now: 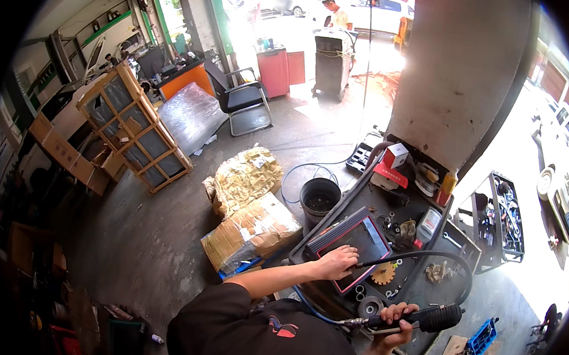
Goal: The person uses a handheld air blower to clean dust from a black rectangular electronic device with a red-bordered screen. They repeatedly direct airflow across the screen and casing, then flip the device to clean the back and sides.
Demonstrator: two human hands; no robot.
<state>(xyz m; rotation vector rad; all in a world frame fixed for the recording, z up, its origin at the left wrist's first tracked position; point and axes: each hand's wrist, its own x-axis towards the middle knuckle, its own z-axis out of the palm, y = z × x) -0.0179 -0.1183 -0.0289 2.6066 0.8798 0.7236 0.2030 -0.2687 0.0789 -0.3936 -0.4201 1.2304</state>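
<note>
Concrete floor [155, 234] spread beneath the cluttered dark worktop [423, 270]. On it lay the red-edged tablet [358, 243], my left hand [335, 262] resting open-fingered on its screen. My right hand [398, 319] had its fingers wrapped tight around the black hose tool [430, 317] at the worktop's near edge.

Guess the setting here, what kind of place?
Likely a vehicle repair workshop: a black bench littered with small parts, an open tool cart, a tablet-like device under the left hand.

Single head view looks steeply down, close above a cluttered workbench [416, 279].
</note>
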